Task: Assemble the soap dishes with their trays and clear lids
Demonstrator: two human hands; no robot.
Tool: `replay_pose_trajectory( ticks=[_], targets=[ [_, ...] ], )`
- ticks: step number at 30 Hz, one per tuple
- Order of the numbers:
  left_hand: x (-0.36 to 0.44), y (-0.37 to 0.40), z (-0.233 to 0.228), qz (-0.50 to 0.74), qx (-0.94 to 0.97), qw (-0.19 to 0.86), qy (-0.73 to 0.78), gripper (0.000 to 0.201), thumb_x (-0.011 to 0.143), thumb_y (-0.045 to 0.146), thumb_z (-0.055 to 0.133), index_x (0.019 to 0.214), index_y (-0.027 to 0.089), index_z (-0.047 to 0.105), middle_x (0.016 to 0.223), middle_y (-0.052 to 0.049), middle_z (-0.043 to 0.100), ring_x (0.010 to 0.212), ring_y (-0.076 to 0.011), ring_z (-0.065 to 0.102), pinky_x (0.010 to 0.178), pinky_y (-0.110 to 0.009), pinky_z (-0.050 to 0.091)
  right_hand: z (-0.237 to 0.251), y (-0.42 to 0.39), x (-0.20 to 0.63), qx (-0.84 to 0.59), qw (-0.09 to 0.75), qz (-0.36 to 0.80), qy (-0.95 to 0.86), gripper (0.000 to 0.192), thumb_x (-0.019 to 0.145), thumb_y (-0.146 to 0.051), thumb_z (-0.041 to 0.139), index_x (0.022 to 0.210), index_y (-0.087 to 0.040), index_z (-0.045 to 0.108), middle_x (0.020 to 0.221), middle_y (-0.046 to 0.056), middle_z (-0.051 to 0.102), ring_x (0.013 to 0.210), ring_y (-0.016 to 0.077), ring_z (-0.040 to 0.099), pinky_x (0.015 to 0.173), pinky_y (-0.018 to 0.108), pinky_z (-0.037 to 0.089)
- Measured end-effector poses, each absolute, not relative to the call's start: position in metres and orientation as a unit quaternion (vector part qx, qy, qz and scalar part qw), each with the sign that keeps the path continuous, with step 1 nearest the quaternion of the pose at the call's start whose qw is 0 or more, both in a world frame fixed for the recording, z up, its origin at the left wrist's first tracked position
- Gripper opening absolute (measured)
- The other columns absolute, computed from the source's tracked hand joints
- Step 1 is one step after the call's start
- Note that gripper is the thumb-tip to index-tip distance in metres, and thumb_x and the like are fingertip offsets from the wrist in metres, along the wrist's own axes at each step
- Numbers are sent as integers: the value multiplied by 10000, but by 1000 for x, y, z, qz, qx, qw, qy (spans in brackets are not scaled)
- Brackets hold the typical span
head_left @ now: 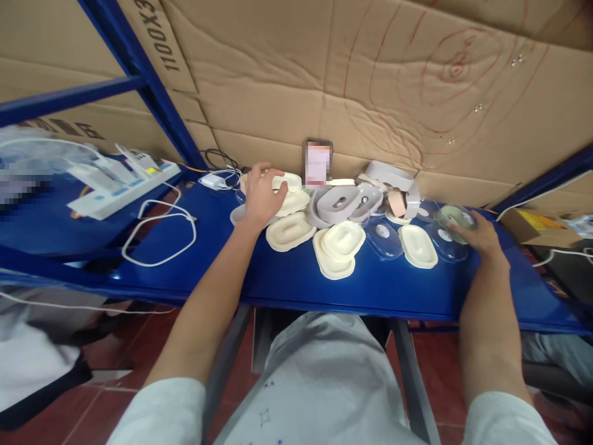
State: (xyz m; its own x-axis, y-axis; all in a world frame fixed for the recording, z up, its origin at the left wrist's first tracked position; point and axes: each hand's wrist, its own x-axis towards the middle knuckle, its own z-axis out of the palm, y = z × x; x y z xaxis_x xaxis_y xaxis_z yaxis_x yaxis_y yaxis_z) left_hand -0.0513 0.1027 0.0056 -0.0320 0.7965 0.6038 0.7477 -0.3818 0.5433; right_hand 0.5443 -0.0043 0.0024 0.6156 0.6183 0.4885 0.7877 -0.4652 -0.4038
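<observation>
My left hand (264, 193) is at the left of a pile of oval pieces, its thumb and fingers closed round the end of a small cream oval dish (291, 182). At the right end of the pile my right hand (484, 233) grips a pale green oval piece (453, 216), thumb in front. Below the green piece lies a clear plastic lid (447, 244) with a round sticker. Between my hands are grey oval frames (340, 203), stacked cream dishes (343, 240), a single cream dish (418, 246) and another clear lid (383, 241).
A phone (317, 162) leans upright against the cardboard wall (278, 80) behind the blue table (287, 281). To the left are a white power strip (123, 191), a looped white cable (160, 262) and a charger (213, 180). An open cardboard box (540, 228) stands at the right.
</observation>
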Motion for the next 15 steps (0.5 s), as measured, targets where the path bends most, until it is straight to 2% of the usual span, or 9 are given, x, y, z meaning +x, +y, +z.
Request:
replay_pose_trajectory(
  ticks=[2,4,6,8,10,11,13,15],
  targets=[
    [-47,98,10,474,695,27,540,247,919,290,692,1156,237,735,1453,-153,608,1416,-371,560,1260,-542,393,6,-6,542,-848,339,-107,-393,659,548,-286,1007,1155,-137,796,1110,249,748,1035,339,714,931,495,545],
    [-40,90,18,503,694,51,513,242,927,285,694,1161,239,729,1420,-141,632,1399,-352,575,1240,-535,429,16,-4,537,-839,385,-113,-368,693,658,-329,944,1284,-124,729,1227,288,716,1162,384,695,1024,571,511],
    [-31,79,27,542,683,131,471,254,943,294,686,1190,240,709,1366,-119,667,1312,-312,637,1160,-504,517,31,-1,526,-809,438,-123,-374,719,817,-373,810,1458,-125,598,1364,291,662,1267,371,673,1083,584,493],
    [-21,66,37,568,664,268,406,324,951,323,694,1267,255,670,1333,-97,692,1206,-267,695,1048,-459,595,48,2,500,-763,481,-121,-414,736,922,-389,679,1587,-175,447,1475,236,617,1331,314,661,1107,539,511],
    [-12,52,45,557,645,416,317,512,913,362,766,1395,306,602,1386,-88,678,1199,-258,715,1001,-446,623,63,1,452,-700,507,-105,-491,740,949,-436,648,1621,-253,399,1544,164,590,1388,276,633,1132,499,518],
    [-7,45,48,538,639,478,271,655,865,374,827,1460,347,556,1447,-84,650,1242,-270,709,1008,-455,625,68,-1,419,-661,512,-96,-540,742,931,-493,680,1601,-289,435,1564,134,583,1419,276,609,1156,492,506],
    [0,34,50,499,625,566,200,941,722,365,958,1533,419,486,1556,-71,583,1337,-309,675,1046,-486,619,75,-4,343,-520,511,-65,-681,781,915,-614,709,1579,-268,486,1638,173,502,1508,341,514,1220,567,441],
    [4,29,48,500,593,604,183,999,649,386,1016,1515,402,517,1562,-74,590,1393,-337,642,1101,-508,594,76,1,265,-441,460,-9,-770,827,918,-715,684,1583,-270,473,1605,156,536,1500,340,514,1241,578,425]
  ],
)
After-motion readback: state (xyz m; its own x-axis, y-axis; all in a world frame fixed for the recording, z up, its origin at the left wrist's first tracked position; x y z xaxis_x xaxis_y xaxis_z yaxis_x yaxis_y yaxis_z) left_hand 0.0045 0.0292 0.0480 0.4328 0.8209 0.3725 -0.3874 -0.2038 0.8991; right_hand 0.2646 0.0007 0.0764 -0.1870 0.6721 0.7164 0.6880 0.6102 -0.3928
